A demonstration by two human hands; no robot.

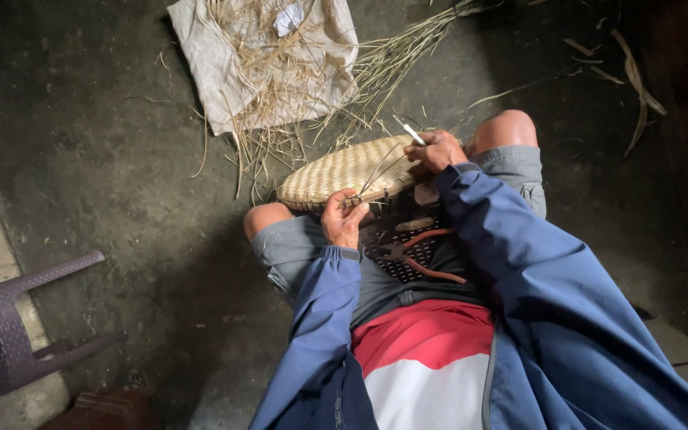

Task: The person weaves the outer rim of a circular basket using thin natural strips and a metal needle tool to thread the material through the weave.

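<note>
Woven from pale split straw, the flat basket piece [344, 170] lay across the seated person's knees, its long oval body tilted up toward the right knee. The left hand [342, 217] was closed around the near edge of the weaving, fingers curled under the rim and thumb on top, clamped on it. The right hand [436, 150] sat at the far right end of the weaving, fingers pinched together on a thin pale strip [409, 130] that stuck up and away from the knuckles; a few loose strands arced from that hand back toward the left one.

Between the thighs, on a dark perforated seat [408, 259], rested a pair of pliers [416, 253] with orange-red handles spread apart, near the left hand but not touching it. Just above them lay a small pale stick-like piece [414, 224], too small to identify.

On the dark concrete floor [121, 159] beyond the knees, a light cloth sack [232, 72] was spread flat, with dry straw [280, 87] scattered over it and spilling off its near edge toward the weaving. A longer bundle of stalks [416, 40] fanned out from the sack's right side. At the lower left, an overturned purple plastic chair [9, 334] lay well apart from the person.
</note>
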